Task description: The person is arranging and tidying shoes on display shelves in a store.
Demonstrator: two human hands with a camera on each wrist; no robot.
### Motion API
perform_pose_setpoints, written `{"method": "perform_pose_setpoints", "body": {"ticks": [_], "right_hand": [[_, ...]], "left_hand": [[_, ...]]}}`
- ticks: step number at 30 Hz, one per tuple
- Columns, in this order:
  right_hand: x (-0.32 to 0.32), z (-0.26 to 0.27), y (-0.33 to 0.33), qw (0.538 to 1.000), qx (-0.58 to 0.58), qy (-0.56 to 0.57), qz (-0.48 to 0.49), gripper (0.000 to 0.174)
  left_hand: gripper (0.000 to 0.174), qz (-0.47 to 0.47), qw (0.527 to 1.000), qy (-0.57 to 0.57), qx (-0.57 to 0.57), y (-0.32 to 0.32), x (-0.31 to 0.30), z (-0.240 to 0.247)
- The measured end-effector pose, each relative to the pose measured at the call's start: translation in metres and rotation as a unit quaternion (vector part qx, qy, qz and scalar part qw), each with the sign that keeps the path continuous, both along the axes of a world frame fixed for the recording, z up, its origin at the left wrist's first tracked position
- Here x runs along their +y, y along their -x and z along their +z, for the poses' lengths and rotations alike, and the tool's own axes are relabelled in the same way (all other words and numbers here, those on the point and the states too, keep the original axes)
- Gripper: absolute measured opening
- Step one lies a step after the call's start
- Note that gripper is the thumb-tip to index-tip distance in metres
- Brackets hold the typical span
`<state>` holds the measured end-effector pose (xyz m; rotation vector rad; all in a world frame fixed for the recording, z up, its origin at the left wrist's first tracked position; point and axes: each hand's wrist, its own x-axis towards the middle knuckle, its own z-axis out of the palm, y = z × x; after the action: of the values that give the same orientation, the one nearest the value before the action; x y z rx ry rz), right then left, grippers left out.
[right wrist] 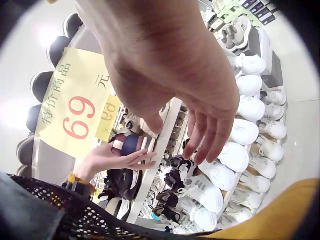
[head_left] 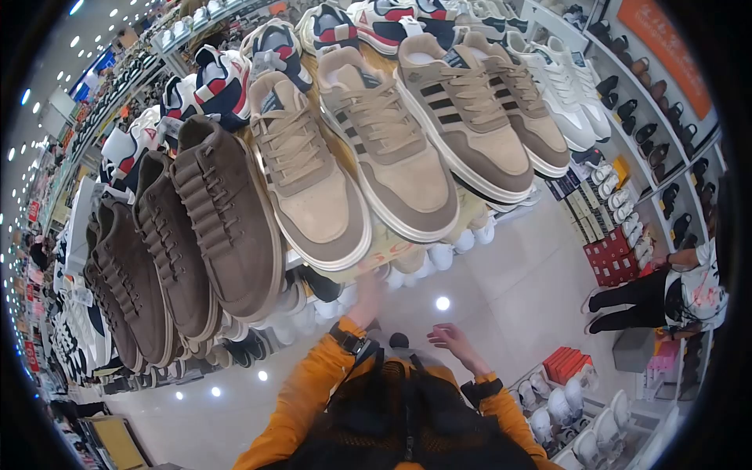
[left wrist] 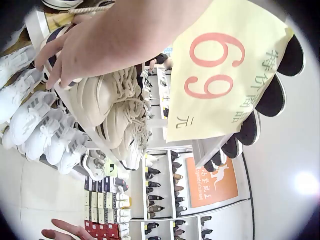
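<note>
i worry most at the shelf (right wrist: 150,182): by its lower tier's front edge, the navy shoe (right wrist: 131,144) could drop if the left hand (right wrist: 118,159), curled around it, slackens. the right hand (right wrist: 180,85) hangs loosely spread, holding nothing. beige shoes (head_left: 325,207) block my head view; whether that navy shoe rests or is lifted, i can't tell.

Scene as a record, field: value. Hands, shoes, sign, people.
left hand: fingers against a striped shoe; firmness of grip unclear
right hand: holding nothing, fingers loosely bent
display top: beige lace-up shoes beside dark brown shoes
lower rows: white shoes
sign: yellow price sign, red 69
bystander: at head view's right edge, dark trousers
</note>
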<state>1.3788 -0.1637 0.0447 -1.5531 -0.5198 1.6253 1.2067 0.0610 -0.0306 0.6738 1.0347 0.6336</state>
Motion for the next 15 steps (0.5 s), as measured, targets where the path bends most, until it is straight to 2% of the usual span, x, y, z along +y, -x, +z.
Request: {"method": "perform_pose_setpoints", "body": {"ticks": [1, 2, 3, 5, 6, 7, 9, 10, 11, 12, 13, 15], "right_hand": [[0.010, -0.008, 0.006, 1.000, 0.008, 0.005, 0.003, 0.041], [0.018, -0.011, 0.007, 1.000, 0.012, 0.005, 0.005, 0.041], [0.024, -0.012, 0.002, 1.000, 0.008, 0.005, 0.007, 0.040], [0.058, -0.014, 0.003, 1.000, 0.014, -0.002, 0.013, 0.040], [0.066, -0.011, -0.005, 0.999, 0.011, -0.023, -0.026, 0.039], [0.086, -0.013, -0.004, 0.997, 0.014, -0.051, -0.061, 0.038], [0.101, -0.027, -0.022, 0.993, 0.017, -0.083, -0.084, 0.040], [0.126, -0.033, -0.024, 0.987, 0.007, -0.075, -0.139, 0.043], [0.141, -0.038, -0.031, 0.979, -0.006, -0.064, -0.195, 0.045], [0.134, -0.046, -0.047, 0.979, -0.006, -0.065, -0.195, 0.045], [0.154, -0.061, -0.054, 0.975, 0.012, -0.117, -0.188, 0.048], [0.154, -0.088, -0.066, 0.958, 0.052, -0.185, -0.212, 0.051]], "left_hand": [[0.052, -0.077, 0.995, -0.067, 0.008, 0.014, 0.006, -0.016], [0.035, 0.069, 0.985, 0.145, -0.058, 0.007, 0.009, 0.047], [0.035, 0.069, 0.985, 0.145, -0.059, 0.010, 0.003, 0.052], [0.031, -0.070, 0.996, -0.019, -0.058, 0.033, 0.009, 0.052], [0.031, -0.082, 0.994, -0.024, -0.064, 0.034, 0.009, 0.050], [0.031, -0.080, 0.995, -0.031, -0.058, 0.047, 0.021, 0.024], [0.038, -0.154, 0.980, -0.122, 0.029, 0.056, 0.015, -0.041], [0.038, -0.145, 0.980, -0.132, 0.035, 0.060, 0.017, -0.028], [0.043, -0.075, 0.995, -0.058, 0.016, 0.056, 0.007, 0.002], [0.050, -0.012, 1.000, 0.023, -0.007, 0.050, -0.011, 0.024], [0.050, 0.010, 1.000, 0.008, -0.002, 0.066, -0.004, 0.035], [0.062, -0.043, 0.999, 0.024, 0.000, 0.080, -0.024, 0.045]]}}
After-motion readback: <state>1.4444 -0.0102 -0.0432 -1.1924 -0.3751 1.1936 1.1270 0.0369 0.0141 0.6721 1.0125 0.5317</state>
